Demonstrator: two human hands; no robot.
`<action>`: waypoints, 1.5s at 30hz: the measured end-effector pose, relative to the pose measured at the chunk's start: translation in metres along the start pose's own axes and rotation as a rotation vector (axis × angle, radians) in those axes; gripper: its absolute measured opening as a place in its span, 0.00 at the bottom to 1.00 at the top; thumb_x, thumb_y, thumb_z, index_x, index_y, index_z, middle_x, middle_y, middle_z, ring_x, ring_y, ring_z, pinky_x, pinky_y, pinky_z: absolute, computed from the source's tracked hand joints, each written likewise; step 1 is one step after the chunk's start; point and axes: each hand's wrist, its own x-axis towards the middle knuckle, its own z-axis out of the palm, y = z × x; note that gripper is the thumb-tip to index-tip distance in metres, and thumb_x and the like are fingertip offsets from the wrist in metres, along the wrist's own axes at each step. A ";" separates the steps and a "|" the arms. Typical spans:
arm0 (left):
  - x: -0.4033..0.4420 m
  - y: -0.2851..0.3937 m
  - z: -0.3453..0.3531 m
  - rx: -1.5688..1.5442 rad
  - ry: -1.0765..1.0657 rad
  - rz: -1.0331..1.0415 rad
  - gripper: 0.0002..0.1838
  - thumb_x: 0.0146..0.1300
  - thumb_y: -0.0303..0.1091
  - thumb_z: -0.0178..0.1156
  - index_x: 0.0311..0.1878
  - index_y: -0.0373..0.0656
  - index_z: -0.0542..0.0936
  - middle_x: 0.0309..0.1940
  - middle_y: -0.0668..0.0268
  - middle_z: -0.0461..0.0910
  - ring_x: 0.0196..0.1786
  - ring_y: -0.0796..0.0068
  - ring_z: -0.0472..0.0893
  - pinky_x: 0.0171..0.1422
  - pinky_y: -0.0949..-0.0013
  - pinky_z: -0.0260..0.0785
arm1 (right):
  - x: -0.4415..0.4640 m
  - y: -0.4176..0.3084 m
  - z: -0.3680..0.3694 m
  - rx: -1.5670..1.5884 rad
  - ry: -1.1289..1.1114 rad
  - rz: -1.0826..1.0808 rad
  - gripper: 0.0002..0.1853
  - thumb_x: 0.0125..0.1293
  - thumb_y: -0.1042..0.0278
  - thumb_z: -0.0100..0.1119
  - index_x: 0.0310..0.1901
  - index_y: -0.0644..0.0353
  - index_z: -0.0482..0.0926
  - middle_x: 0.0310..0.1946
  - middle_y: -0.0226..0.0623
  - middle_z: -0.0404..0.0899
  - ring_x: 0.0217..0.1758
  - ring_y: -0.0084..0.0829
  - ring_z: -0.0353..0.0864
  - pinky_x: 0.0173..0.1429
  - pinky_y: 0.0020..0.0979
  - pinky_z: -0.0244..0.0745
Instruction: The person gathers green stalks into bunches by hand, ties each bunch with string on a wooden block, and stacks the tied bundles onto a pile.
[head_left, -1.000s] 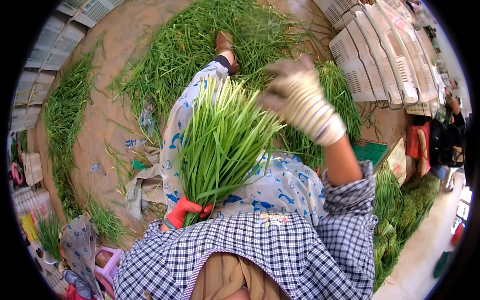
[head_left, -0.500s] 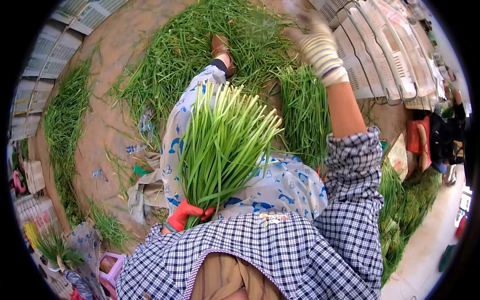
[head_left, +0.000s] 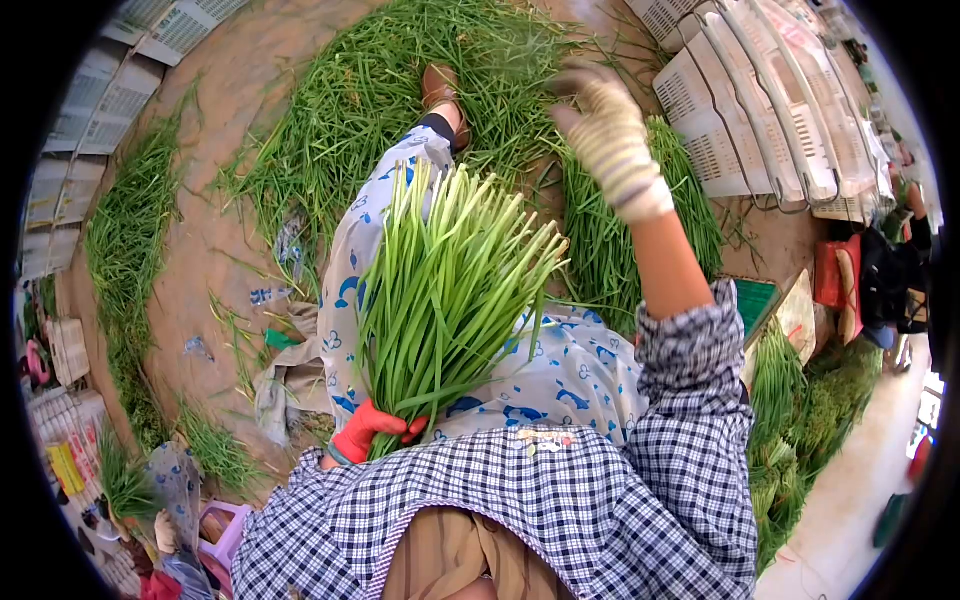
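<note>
My left hand [head_left: 372,430], in a red glove, is closed around the lower part of a large bunch of garlic chives [head_left: 440,300]. The pale cut ends fan out upward over my lap, and the green leaves lie toward my body. My right hand [head_left: 612,140], in a white-and-yellow striped glove with grey fingers, is raised ahead on the right. Its fingers are slightly blurred, with thumb and fingers apart and nothing seen between them. Below that hand lies a thick stack of garlic chives [head_left: 600,265], partly hidden by the forearm.
Loose green leaves [head_left: 350,120] cover the floor ahead, around my brown shoe [head_left: 438,88]. White plastic crates [head_left: 725,110] stand at the right; grey crates [head_left: 85,120] line the left. More chives [head_left: 780,400] lie on the right. Another person's hand [head_left: 165,532] and a pink stool [head_left: 228,530] are lower left.
My right hand has come back toward me and slightly left, uncovering more of the chive stack and a green board. My left hand and its bunch stay nearly still.
</note>
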 end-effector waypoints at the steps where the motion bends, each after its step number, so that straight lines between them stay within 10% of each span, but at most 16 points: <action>1: 0.000 0.002 0.003 -0.006 0.021 0.001 0.34 0.44 0.39 0.68 0.57 0.36 0.74 0.26 0.61 0.75 0.23 0.73 0.72 0.27 0.72 0.64 | -0.013 -0.018 -0.005 0.149 -0.189 -0.012 0.11 0.55 0.60 0.69 0.37 0.54 0.87 0.60 0.40 0.76 0.63 0.41 0.74 0.72 0.42 0.62; 6: 0.002 -0.006 -0.005 0.021 -0.005 -0.002 0.35 0.44 0.38 0.66 0.59 0.36 0.73 0.25 0.61 0.75 0.23 0.73 0.70 0.27 0.72 0.63 | -0.070 -0.042 0.023 -0.390 -0.777 -0.276 0.34 0.59 0.31 0.52 0.48 0.57 0.85 0.64 0.42 0.72 0.74 0.45 0.60 0.77 0.58 0.39; 10: 0.000 -0.003 0.003 -0.014 0.045 0.006 0.35 0.44 0.35 0.64 0.60 0.35 0.71 0.25 0.60 0.74 0.23 0.73 0.70 0.27 0.72 0.62 | -0.093 -0.009 0.064 -0.194 -0.653 -0.200 0.36 0.56 0.35 0.57 0.57 0.56 0.80 0.65 0.48 0.70 0.74 0.48 0.59 0.78 0.55 0.38; 15: -0.002 -0.005 -0.002 0.059 0.085 -0.011 0.33 0.44 0.30 0.63 0.59 0.35 0.72 0.26 0.59 0.75 0.24 0.72 0.70 0.28 0.71 0.63 | -0.099 0.006 0.074 0.353 -1.017 0.165 0.38 0.48 0.46 0.67 0.63 0.49 0.74 0.63 0.48 0.71 0.72 0.49 0.61 0.78 0.50 0.40; 19: 0.000 -0.003 -0.001 0.111 0.086 -0.002 0.31 0.43 0.28 0.63 0.56 0.34 0.74 0.27 0.58 0.76 0.25 0.71 0.72 0.28 0.69 0.65 | -0.110 -0.011 0.083 0.015 -0.732 0.098 0.38 0.47 0.49 0.68 0.64 0.48 0.73 0.57 0.47 0.76 0.68 0.50 0.66 0.78 0.49 0.41; 26: -0.005 0.003 0.005 0.119 0.164 -0.018 0.27 0.44 0.29 0.65 0.52 0.34 0.76 0.28 0.58 0.78 0.27 0.70 0.76 0.31 0.69 0.68 | -0.133 0.026 0.130 0.549 -0.486 0.346 0.19 0.53 0.53 0.66 0.46 0.49 0.86 0.48 0.39 0.82 0.60 0.42 0.75 0.73 0.47 0.53; 29: -0.002 -0.001 -0.002 0.186 0.152 -0.022 0.27 0.45 0.32 0.65 0.52 0.34 0.76 0.27 0.59 0.77 0.26 0.71 0.74 0.29 0.70 0.66 | -0.102 -0.012 0.089 0.213 -0.348 0.164 0.12 0.53 0.67 0.71 0.39 0.58 0.85 0.37 0.40 0.86 0.39 0.39 0.85 0.50 0.31 0.78; 31: 0.000 -0.006 -0.004 0.071 0.132 0.027 0.31 0.44 0.35 0.65 0.55 0.35 0.74 0.25 0.61 0.75 0.24 0.73 0.72 0.27 0.71 0.63 | -0.085 -0.020 0.090 -0.115 -0.281 0.166 0.13 0.53 0.64 0.69 0.41 0.57 0.85 0.39 0.44 0.85 0.40 0.44 0.84 0.50 0.34 0.78; 32: 0.000 -0.004 -0.001 0.074 0.130 0.030 0.31 0.44 0.35 0.65 0.55 0.35 0.74 0.25 0.61 0.75 0.24 0.73 0.72 0.27 0.71 0.63 | -0.073 -0.020 0.084 -0.205 -0.432 0.309 0.14 0.58 0.55 0.60 0.42 0.50 0.86 0.46 0.39 0.83 0.56 0.40 0.79 0.70 0.42 0.61; 35: 0.000 -0.001 0.002 0.055 0.105 0.034 0.33 0.44 0.36 0.65 0.57 0.35 0.72 0.23 0.62 0.73 0.22 0.74 0.69 0.26 0.72 0.61 | -0.020 0.040 0.063 -0.047 -0.086 0.481 0.13 0.57 0.57 0.64 0.33 0.58 0.86 0.30 0.44 0.83 0.34 0.40 0.83 0.47 0.36 0.79; 36: -0.001 -0.005 -0.003 0.016 0.067 0.043 0.32 0.44 0.35 0.66 0.56 0.35 0.73 0.27 0.61 0.75 0.25 0.74 0.71 0.28 0.72 0.63 | 0.020 0.062 0.044 -0.246 -0.335 0.608 0.12 0.62 0.70 0.62 0.46 0.65 0.82 0.35 0.45 0.85 0.38 0.33 0.84 0.49 0.34 0.80; 38: -0.005 -0.008 -0.001 -0.092 0.048 0.036 0.30 0.45 0.35 0.66 0.55 0.36 0.73 0.29 0.62 0.75 0.27 0.75 0.70 0.30 0.72 0.63 | 0.047 0.073 -0.008 -0.341 -0.037 0.388 0.23 0.64 0.54 0.62 0.52 0.67 0.78 0.44 0.48 0.83 0.45 0.37 0.83 0.52 0.34 0.79; 39: -0.006 -0.011 0.003 -0.089 0.042 0.027 0.30 0.45 0.35 0.66 0.55 0.36 0.73 0.29 0.62 0.75 0.27 0.75 0.70 0.30 0.72 0.63 | 0.057 0.044 -0.045 0.418 0.242 0.683 0.28 0.64 0.50 0.62 0.55 0.68 0.76 0.50 0.49 0.81 0.51 0.41 0.82 0.56 0.35 0.77; 41: -0.009 -0.019 0.007 -0.258 0.150 0.107 0.31 0.46 0.33 0.64 0.56 0.36 0.72 0.28 0.63 0.73 0.27 0.75 0.69 0.30 0.73 0.61 | 0.082 0.098 -0.057 -0.039 0.231 0.349 0.16 0.62 0.62 0.65 0.49 0.60 0.79 0.54 0.48 0.77 0.57 0.41 0.78 0.64 0.38 0.70; 42: -0.008 -0.033 -0.017 -0.322 0.048 0.026 0.31 0.46 0.32 0.63 0.58 0.36 0.71 0.28 0.64 0.72 0.26 0.76 0.68 0.30 0.74 0.61 | 0.072 0.100 -0.039 -0.197 0.551 0.216 0.25 0.57 0.69 0.67 0.57 0.62 0.74 0.52 0.50 0.78 0.53 0.40 0.80 0.56 0.31 0.75; 45: -0.007 -0.028 -0.012 -0.363 -0.014 0.032 0.33 0.46 0.31 0.61 0.60 0.36 0.69 0.29 0.63 0.72 0.27 0.75 0.68 0.30 0.74 0.60 | 0.004 0.046 -0.066 0.200 0.043 0.531 0.48 0.57 0.37 0.61 0.72 0.60 0.57 0.70 0.55 0.61 0.69 0.46 0.68 0.73 0.39 0.61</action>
